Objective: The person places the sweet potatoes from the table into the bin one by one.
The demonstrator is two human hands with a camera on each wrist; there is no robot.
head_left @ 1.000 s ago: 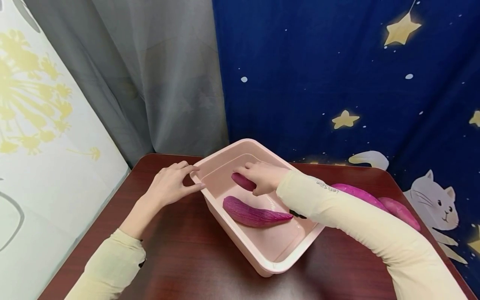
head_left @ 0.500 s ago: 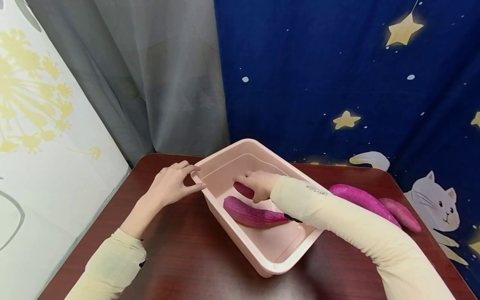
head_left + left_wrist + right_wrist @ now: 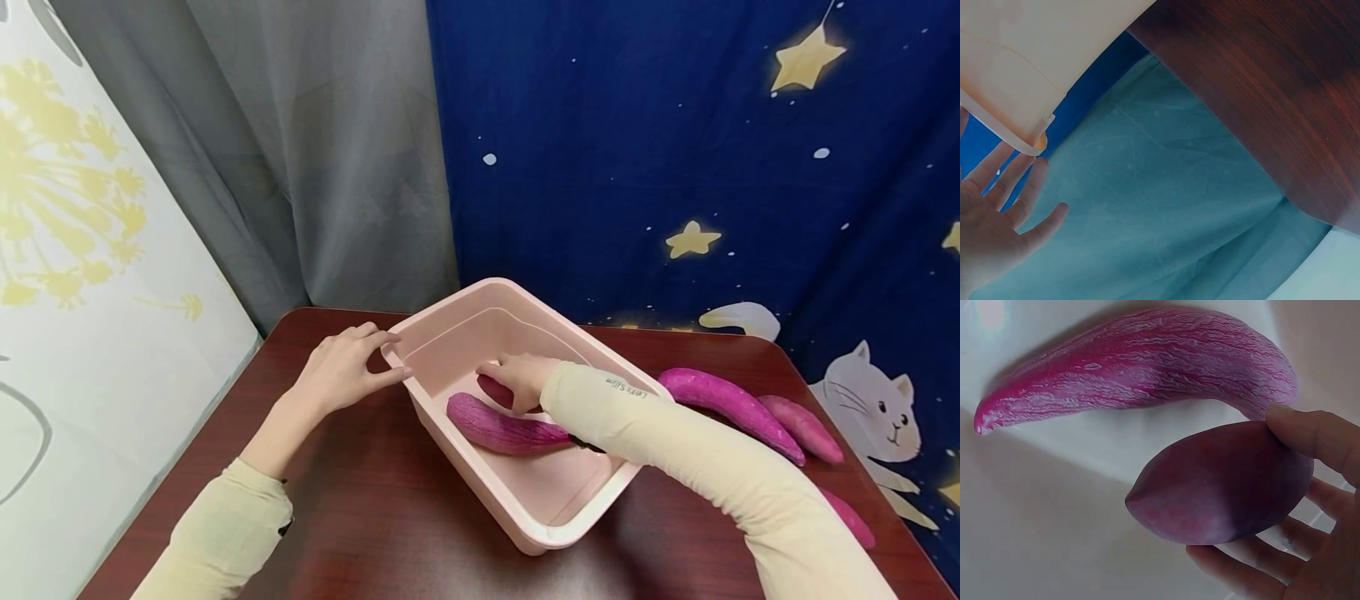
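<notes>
A pink plastic bin [image 3: 525, 517] stands on the table. Inside it my right hand [image 3: 525, 379] grips a short, plump purple sweet potato [image 3: 1222, 484], thumb on one side and fingers on the other. Right beside that lies a long, curved purple sweet potato [image 3: 502, 427] with wrinkled skin, on the bin's floor; my sleeve covers its thin end in the head view. My left hand [image 3: 341, 367] is at the bin's far left rim, its extended fingertips touching the edge. In the left wrist view those fingers [image 3: 1007, 184] are spread below the rim.
To the right of the bin, a long magenta sweet potato [image 3: 731, 408] and a shorter one [image 3: 804, 427] lie on the dark wooden table [image 3: 352, 517]. Another [image 3: 851, 518] shows partly past the right sleeve. Curtains [image 3: 360, 167] hang behind the table's far edge.
My right hand has moved the plump sweet potato down and slightly right, closer to the long one in the bin. The right sleeve's shift reveals another sweet potato. My left hand has stayed put.
</notes>
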